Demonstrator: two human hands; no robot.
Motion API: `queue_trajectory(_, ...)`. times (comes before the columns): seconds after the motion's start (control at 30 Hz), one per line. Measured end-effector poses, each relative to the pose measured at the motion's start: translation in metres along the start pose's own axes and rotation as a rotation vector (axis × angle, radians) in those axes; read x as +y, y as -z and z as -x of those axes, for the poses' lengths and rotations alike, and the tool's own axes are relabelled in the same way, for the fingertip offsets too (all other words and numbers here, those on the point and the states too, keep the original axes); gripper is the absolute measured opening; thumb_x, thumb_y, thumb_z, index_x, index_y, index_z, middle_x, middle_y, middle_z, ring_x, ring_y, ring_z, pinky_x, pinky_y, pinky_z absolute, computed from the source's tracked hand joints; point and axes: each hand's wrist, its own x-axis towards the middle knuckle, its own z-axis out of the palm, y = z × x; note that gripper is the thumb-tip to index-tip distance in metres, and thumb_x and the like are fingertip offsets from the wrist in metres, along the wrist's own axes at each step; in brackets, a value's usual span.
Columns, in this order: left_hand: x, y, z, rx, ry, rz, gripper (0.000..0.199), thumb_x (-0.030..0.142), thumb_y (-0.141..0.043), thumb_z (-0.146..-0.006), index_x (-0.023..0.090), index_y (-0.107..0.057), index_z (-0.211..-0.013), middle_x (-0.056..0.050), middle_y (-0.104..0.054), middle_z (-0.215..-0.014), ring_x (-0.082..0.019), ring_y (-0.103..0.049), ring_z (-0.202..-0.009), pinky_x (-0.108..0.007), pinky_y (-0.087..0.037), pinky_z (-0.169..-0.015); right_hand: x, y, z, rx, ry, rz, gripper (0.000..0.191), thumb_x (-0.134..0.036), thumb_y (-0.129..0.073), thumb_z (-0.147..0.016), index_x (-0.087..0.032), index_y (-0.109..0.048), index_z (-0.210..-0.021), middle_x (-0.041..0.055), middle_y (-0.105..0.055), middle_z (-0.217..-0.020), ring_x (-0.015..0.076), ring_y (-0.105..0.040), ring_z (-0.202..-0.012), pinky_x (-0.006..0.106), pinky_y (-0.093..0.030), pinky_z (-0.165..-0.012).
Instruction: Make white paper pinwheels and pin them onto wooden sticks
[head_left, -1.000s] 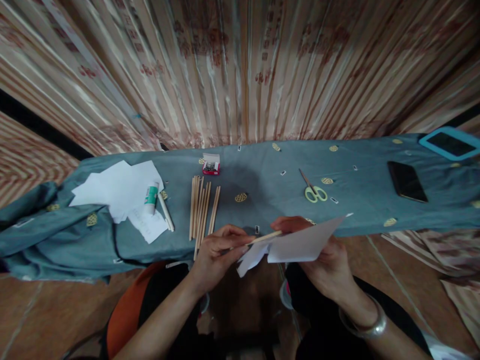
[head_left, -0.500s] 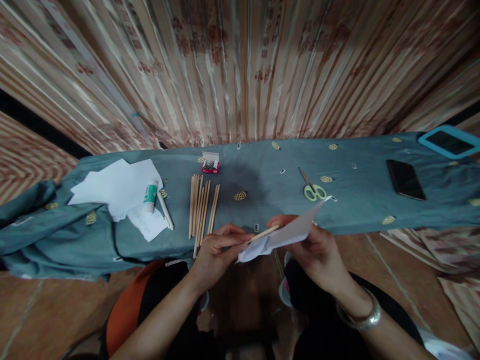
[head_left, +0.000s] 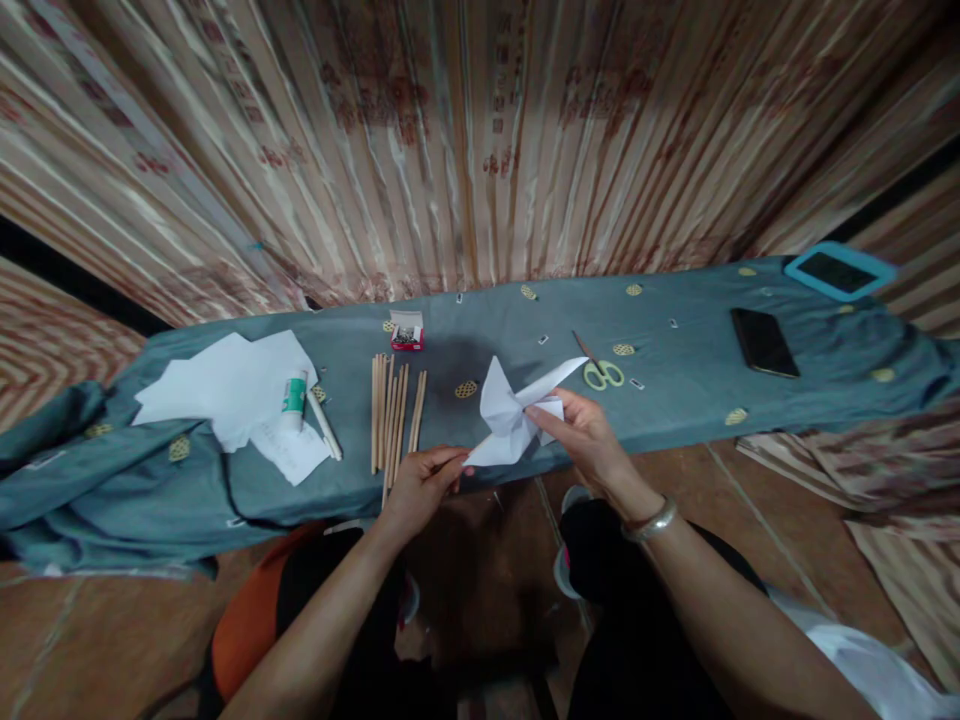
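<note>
A folded white paper pinwheel [head_left: 510, 432] is held up over the table's front edge, its blades facing me. My right hand [head_left: 589, 430] is closed on its right side, thumb pressed near the middle. At its lower left tip, my left hand [head_left: 427, 488] is closed in a pinch on the end of a wooden stick, which the paper and fingers now hide. Just left of the pinwheel lie several loose wooden sticks [head_left: 390, 415]. Green-handled scissors [head_left: 602, 374] rest beyond my right hand.
A small open red box [head_left: 407, 332] of metal bits stands behind the sticks. White paper sheets [head_left: 217, 385], a glue stick [head_left: 294, 400] and a white pen [head_left: 325, 424] lie left. A black phone [head_left: 765, 342] and a blue-framed tablet [head_left: 840, 271] are at right on the cloth-covered table [head_left: 517, 310].
The pinwheel has turned from edge-on to facing me, and both hands have shifted a little. The stick that showed along the paper is now hidden behind it. The view has swung slightly right.
</note>
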Motion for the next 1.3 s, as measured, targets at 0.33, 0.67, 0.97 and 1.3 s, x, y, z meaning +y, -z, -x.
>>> queue_trajectory(0.33, -0.005, -0.009, 0.003, 0.072, -0.015, 0.03, 0.03, 0.045, -0.069, -0.071, 0.015, -0.074, -0.071, 0.0, -0.059, -0.059, -0.008, -0.04, -0.048, -0.021, -0.029, -0.047, -0.002, -0.002, -0.009, 0.017, -0.094, -0.042, 0.038, -0.048, -0.082, -0.062, -0.019, -0.072, -0.084, 0.0025, -0.075, -0.076, 0.016, -0.065, -0.065, 0.027, -0.049, -0.062)
queue_trajectory(0.67, 0.002, -0.009, -0.001, 0.071, 0.079, 0.065, 0.039, 0.053, -0.07, -0.067, 0.015, -0.069, -0.062, 0.004, -0.045, -0.044, -0.007, -0.035, -0.045, -0.022, -0.023, -0.047, -0.005, -0.004, -0.016, 0.025, -0.106, -0.069, 0.041, -0.051, -0.085, -0.056, -0.018, -0.071, -0.077, 0.001, -0.073, -0.07, 0.0136, -0.061, -0.06, 0.025, -0.046, -0.057)
queue_trajectory(0.97, -0.005, -0.009, -0.009, 0.143, 0.106, 0.247, 0.045, 0.056, -0.076, -0.062, 0.012, -0.07, -0.066, 0.004, -0.046, -0.046, -0.006, -0.035, -0.045, -0.021, -0.021, -0.046, -0.012, 0.002, -0.018, 0.066, -0.05, 0.029, 0.039, -0.053, -0.079, -0.064, -0.02, -0.071, -0.083, 0.0011, -0.073, -0.074, 0.0147, -0.063, -0.067, 0.026, -0.048, -0.063)
queue_trajectory(1.3, -0.001, -0.014, -0.02, 0.277, 0.044, 0.466, 0.032, 0.035, -0.086, -0.052, 0.012, -0.072, -0.07, 0.0, -0.063, -0.06, -0.005, -0.044, -0.047, -0.021, -0.028, -0.047, -0.013, 0.0, -0.021, 0.213, 0.042, -0.017, 0.042, -0.052, -0.084, -0.054, -0.019, -0.069, -0.077, 0.0017, -0.073, -0.072, 0.0139, -0.061, -0.062, 0.028, -0.048, -0.062)
